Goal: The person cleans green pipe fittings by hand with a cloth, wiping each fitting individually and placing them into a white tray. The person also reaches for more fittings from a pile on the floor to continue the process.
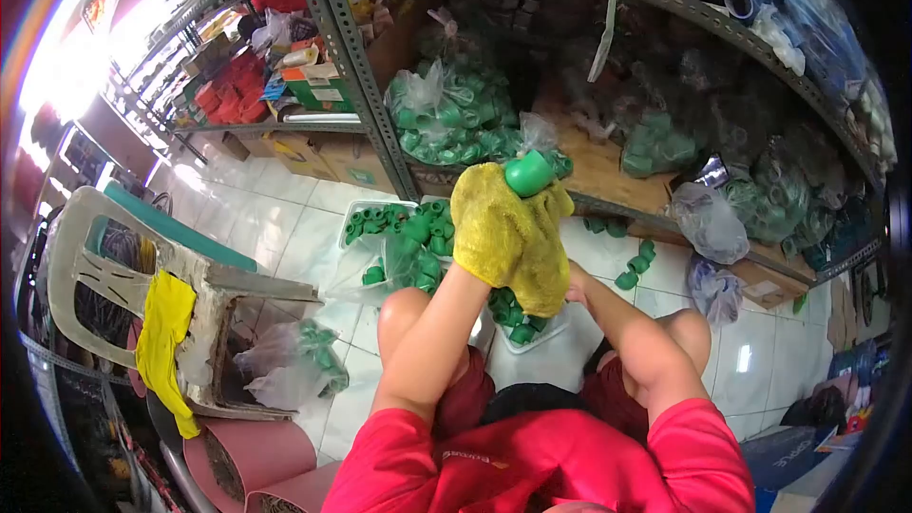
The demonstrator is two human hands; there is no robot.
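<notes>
A yellow cloth (518, 237) drapes over both my hands in front of my knees. On top of it rests a green pipe fitting (529, 174), held up near the shelf edge. My left hand is mostly under the cloth, its fingers hidden. Part of my right hand (576, 283) shows at the cloth's right edge, its grip hard to make out. Below the cloth, a white tray (549, 342) holds green fittings. Another tray (350, 218) of green fittings lies further left, with a clear plastic bag (366, 266) beside it.
Metal shelving (356, 66) spans the front, holding bags of green fittings (451, 119). Several loose fittings (632, 271) lie on the floor at right. To the left stands a worn plastic chair (204, 294) with a yellow cloth (166, 342) over it.
</notes>
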